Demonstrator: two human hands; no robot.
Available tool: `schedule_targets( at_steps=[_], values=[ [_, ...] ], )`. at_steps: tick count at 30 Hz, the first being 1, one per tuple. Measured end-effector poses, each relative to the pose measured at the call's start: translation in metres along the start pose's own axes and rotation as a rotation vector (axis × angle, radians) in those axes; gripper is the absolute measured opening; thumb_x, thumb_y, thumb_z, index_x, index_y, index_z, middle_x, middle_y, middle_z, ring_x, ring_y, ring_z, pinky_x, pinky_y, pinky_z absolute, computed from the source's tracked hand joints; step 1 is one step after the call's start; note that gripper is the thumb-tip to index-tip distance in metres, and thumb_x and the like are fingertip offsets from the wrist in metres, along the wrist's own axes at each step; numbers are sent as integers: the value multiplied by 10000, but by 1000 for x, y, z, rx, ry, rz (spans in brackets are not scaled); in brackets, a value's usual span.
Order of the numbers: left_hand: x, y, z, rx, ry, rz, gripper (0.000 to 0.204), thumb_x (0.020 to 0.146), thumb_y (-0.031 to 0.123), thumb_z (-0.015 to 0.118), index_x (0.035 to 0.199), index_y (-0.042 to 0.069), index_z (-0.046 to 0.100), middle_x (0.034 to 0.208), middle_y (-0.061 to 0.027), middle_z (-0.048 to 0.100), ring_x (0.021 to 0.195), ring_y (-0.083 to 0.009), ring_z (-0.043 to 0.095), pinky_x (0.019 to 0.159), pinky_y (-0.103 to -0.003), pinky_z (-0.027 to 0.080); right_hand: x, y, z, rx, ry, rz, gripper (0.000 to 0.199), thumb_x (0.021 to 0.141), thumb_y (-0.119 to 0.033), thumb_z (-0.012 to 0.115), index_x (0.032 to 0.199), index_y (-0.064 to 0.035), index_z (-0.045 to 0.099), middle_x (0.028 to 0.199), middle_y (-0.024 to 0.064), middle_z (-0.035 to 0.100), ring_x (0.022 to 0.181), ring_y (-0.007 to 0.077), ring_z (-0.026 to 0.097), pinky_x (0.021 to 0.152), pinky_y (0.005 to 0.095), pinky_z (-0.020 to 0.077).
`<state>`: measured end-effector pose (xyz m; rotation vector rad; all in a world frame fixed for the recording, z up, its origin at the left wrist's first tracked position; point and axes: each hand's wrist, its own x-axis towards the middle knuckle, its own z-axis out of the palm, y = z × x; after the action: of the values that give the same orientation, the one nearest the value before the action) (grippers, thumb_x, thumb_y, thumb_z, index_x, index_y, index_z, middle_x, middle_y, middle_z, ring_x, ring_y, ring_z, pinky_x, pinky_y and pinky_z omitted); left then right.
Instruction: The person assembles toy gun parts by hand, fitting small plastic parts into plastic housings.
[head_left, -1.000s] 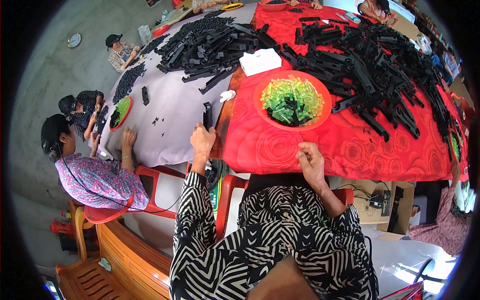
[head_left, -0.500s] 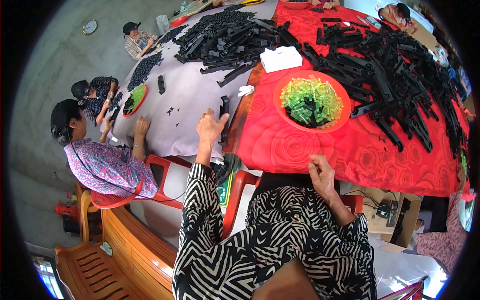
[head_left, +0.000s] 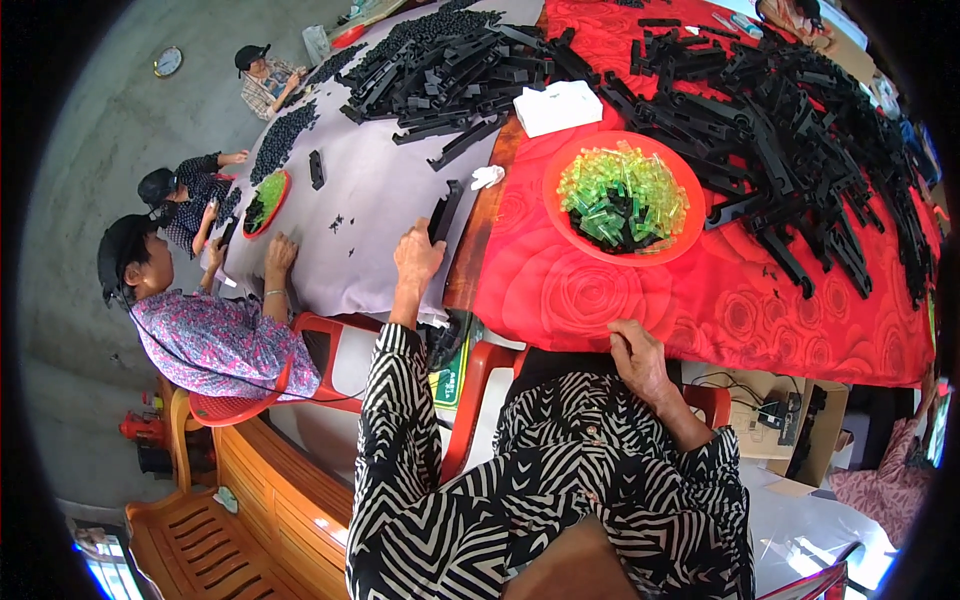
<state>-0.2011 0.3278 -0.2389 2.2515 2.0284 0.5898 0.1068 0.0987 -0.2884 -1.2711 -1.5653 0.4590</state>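
Observation:
My left hand (head_left: pixel 417 257) is closed around the near end of a long black plastic part (head_left: pixel 443 212), at the seam between the pale tablecloth and the red one. The part's far end leans right, lying on or just above the cloth. My right hand (head_left: pixel 640 358) rests at the near edge of the red cloth, fingers loosely bent and apart, holding nothing visible. Beyond it stands a red-orange bowl (head_left: pixel 690 230) of small yellow-green clear tubes (head_left: pixel 610 180), with small black pieces (head_left: pixel 622 222) heaped at its near side.
Long black parts pile up on the red cloth (head_left: pixel 790 160) and the pale cloth (head_left: pixel 460 80). A white box (head_left: pixel 558 107) and a crumpled white item (head_left: pixel 487 177) lie between. At left, a co-worker in a floral shirt (head_left: pixel 220 335) sits by a smaller red tray (head_left: pixel 284 200).
My left hand has closed on the long black part beside it, and the part has tilted to the right. My right hand has moved slightly left and down.

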Motion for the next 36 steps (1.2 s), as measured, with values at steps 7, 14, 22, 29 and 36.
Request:
schedule_targets(
  at_steps=[7,14,22,29,36],
  values=[
    [4,-1,10,-8,1,-26,466,692,170,697,1100,38,515,952,-206,625,907,-382,599,786,-468,479,3,2,4,-28,7,-42,168,776,56,585,940,25,569,812,190,604,723,334,627,614,366,510],
    [8,18,-1,7,-6,-15,501,695,180,701,1139,50,508,981,-199,607,920,-387,576,781,-473,471,7,1,0,-56,-31,-1,175,774,43,597,942,9,568,760,188,592,652,338,610,561,375,495],
    [80,52,58,244,207,432,443,748,152,631,1168,77,510,1040,-148,550,924,-348,524,759,-460,455,15,-2,12,-5,-46,-85,214,751,79,600,953,19,563,665,132,538,578,283,580,505,363,466],
    [130,45,93,288,78,441,197,808,119,559,998,76,540,911,-148,593,840,-358,573,697,-440,495,24,-5,25,-143,-70,-148,216,711,44,610,924,10,587,683,94,556,567,223,582,485,330,467],
    [137,43,61,-100,64,273,146,878,132,511,1015,92,546,801,-212,592,753,-417,591,647,-498,477,32,-3,49,-192,-143,-233,319,637,1,644,953,-10,594,690,50,547,558,177,570,497,294,468]
  ],
)
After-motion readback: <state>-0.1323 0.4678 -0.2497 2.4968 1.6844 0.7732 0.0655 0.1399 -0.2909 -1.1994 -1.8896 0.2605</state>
